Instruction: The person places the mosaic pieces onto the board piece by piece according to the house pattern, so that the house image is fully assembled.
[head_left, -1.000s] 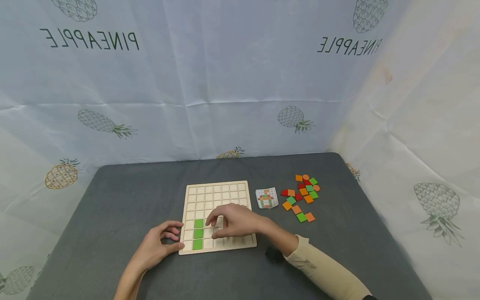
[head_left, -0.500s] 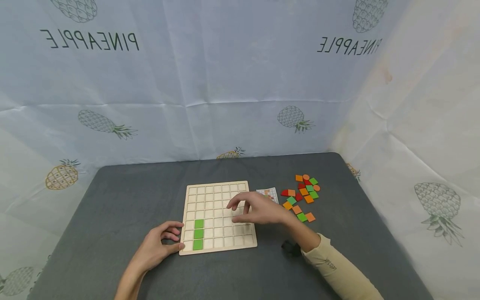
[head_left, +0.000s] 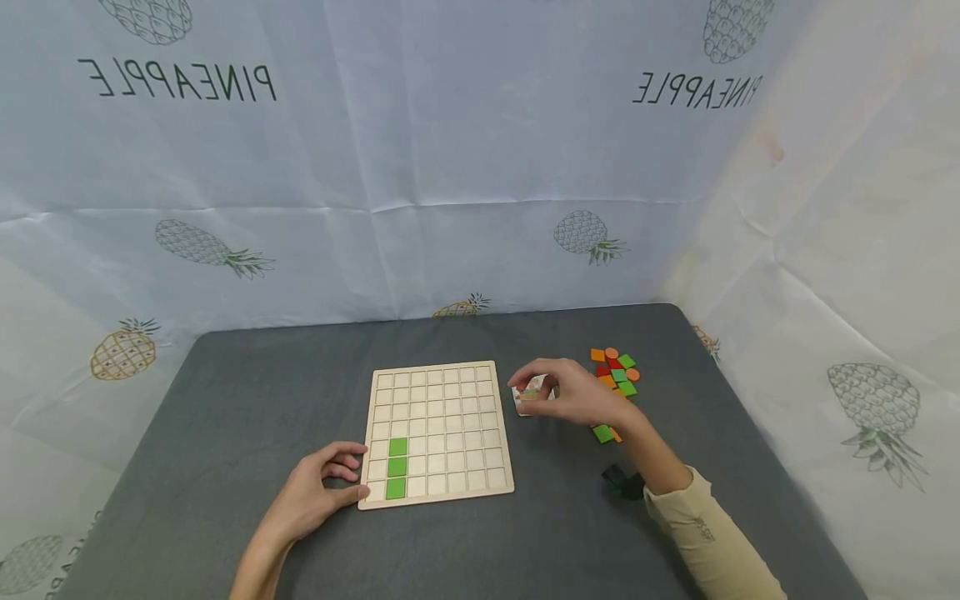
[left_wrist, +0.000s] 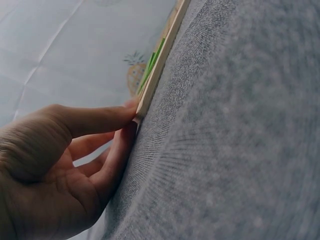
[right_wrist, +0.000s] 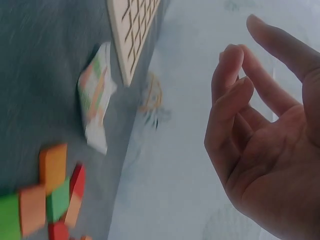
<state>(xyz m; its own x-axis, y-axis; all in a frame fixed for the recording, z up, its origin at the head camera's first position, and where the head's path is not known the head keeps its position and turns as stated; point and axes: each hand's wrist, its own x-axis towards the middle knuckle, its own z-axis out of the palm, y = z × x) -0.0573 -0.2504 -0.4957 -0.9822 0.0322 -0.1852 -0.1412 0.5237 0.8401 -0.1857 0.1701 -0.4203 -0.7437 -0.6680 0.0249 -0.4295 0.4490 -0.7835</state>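
Observation:
A square wooden grid board (head_left: 442, 435) lies on the dark table, with three green square tiles (head_left: 397, 467) set in a column near its left side. At its lower left corner my left hand (head_left: 309, 492) holds the edge, thumb and fingers against it. The left wrist view shows the thumb (left_wrist: 100, 120) and a finger meeting at the board's corner. Over a small crumpled pattern card (head_left: 529, 395), right of the board, hovers my right hand (head_left: 573, 392), fingers bent and spread from the thumb. Nothing sits between those fingers in the right wrist view, where the card (right_wrist: 96, 95) lies apart.
Loose red, orange and green tiles (head_left: 619, 375) lie right of the card, partly hidden by my right hand. A black object (head_left: 624, 483) shows under the right wrist. Pineapple-printed cloth (head_left: 465, 167) hangs behind the grey table (head_left: 300, 383).
My right hand has moved from above the board rightwards to over the card, uncovering the grid and covering some tiles. The left hand and the green tiles stay put.

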